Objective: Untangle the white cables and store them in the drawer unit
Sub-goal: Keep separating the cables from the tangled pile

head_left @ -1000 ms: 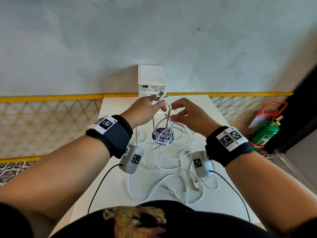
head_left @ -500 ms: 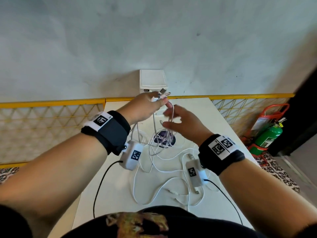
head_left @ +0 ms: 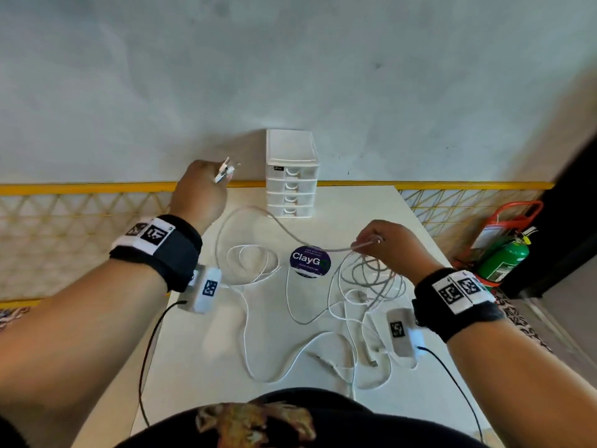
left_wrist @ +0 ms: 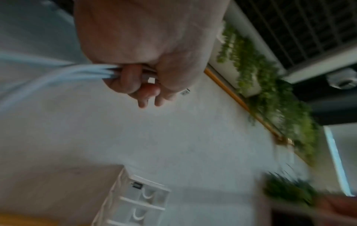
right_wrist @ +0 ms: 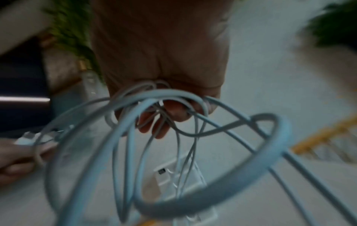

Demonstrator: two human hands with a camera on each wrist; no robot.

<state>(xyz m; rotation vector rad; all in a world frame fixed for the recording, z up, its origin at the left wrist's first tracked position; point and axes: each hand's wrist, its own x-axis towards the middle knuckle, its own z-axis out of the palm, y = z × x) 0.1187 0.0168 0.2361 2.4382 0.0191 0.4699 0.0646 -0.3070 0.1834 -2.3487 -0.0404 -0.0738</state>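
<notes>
Several white cables (head_left: 323,321) lie tangled on the white table (head_left: 206,350). My left hand (head_left: 206,185) is raised at the table's far left and grips the plug ends of the cables (head_left: 224,171), seen close in the left wrist view with the hand (left_wrist: 146,85) curled round the cable ends (left_wrist: 92,71). My right hand (head_left: 384,244) is on the right, above the table, and holds a bunch of cable loops (head_left: 371,276); its fingers (right_wrist: 166,113) curl round those loops (right_wrist: 173,137). One cable strand spans between both hands. The white drawer unit (head_left: 292,173) stands at the far edge, drawers closed.
A round purple sticker (head_left: 310,260) sits mid-table. A yellow railing (head_left: 80,188) runs behind the table along a grey wall. A green fire extinguisher (head_left: 502,258) in a red stand is on the floor to the right.
Both hands were together in front of the drawer unit; now they have pulled apart, the left up and to the left with the plug ends, the right rightward with the loops.
</notes>
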